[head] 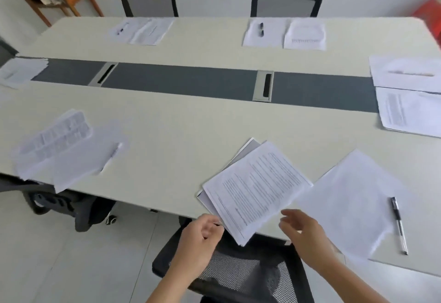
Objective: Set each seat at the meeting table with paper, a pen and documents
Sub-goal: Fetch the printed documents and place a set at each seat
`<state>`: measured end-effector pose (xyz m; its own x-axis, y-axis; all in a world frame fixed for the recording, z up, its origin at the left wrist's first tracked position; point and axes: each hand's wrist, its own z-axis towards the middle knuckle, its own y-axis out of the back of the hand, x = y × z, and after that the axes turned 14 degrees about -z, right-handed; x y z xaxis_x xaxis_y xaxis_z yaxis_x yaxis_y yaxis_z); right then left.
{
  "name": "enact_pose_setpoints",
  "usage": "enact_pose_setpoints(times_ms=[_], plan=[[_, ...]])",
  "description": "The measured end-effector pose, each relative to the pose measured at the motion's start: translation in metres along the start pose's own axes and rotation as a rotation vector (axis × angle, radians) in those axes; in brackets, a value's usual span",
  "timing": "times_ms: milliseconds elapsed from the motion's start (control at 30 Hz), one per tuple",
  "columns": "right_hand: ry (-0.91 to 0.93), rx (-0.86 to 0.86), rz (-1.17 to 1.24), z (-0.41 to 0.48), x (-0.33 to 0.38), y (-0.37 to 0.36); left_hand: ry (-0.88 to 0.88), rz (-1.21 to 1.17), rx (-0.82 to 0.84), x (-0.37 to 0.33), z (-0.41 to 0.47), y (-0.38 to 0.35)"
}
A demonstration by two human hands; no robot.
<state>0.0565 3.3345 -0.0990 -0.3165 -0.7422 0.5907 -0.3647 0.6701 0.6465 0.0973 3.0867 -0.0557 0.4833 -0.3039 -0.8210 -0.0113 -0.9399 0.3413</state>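
one seat in work, bottom centre of frame. left hand (202,233) has its fingers curled right at the lower-left edge of the printed documents (257,188); can't tell if it actually pinches them. right hand (303,235) is loose, fingers spread, holding nothing, hovering over the near counter (167,116) edge between the documents and the blank paper (353,197). documents lie skewed, bottom corner hanging past the edge above a black mesh chair (238,271). blank paper sits just right of them, touching. pen (399,225) lies along its right side. other paper sets (59,145) at lower left, top and right edge.
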Motion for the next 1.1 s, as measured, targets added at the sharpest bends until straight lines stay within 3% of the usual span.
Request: enact_pose_setpoints(times_ms=[133,267,433,633,733,900,1033,1100], plan=[[-0.268,0.012,0.256,0.029,0.0,-0.013,-0.083,0.253,0.058,0.015,0.075,-0.002],[-0.54,-0.043,0.532,0.044,0.0,-0.025,-0.154,0.606,0.231,0.033,0.132,-0.004],[-0.7,-0.099,0.792,0.064,0.008,-0.036,-0.226,0.976,0.419,0.053,0.162,0.007],[-0.73,0.011,0.95,0.094,0.04,-0.036,-0.227,1.026,0.469,0.078,0.148,0.024],[-0.69,0.059,0.819,0.107,0.049,-0.048,-0.214,1.009,0.489,0.085,0.141,0.029],[-0.509,-0.064,0.605,0.112,0.076,-0.045,-0.199,0.885,0.507,0.075,0.143,0.041],[-0.201,-0.112,0.438,0.088,0.111,-0.014,-0.072,0.219,0.245,0.027,0.169,0.056],[-0.076,-0.173,0.371,0.073,0.123,0.003,-0.061,-0.09,0.193,-0.013,0.182,0.07]])
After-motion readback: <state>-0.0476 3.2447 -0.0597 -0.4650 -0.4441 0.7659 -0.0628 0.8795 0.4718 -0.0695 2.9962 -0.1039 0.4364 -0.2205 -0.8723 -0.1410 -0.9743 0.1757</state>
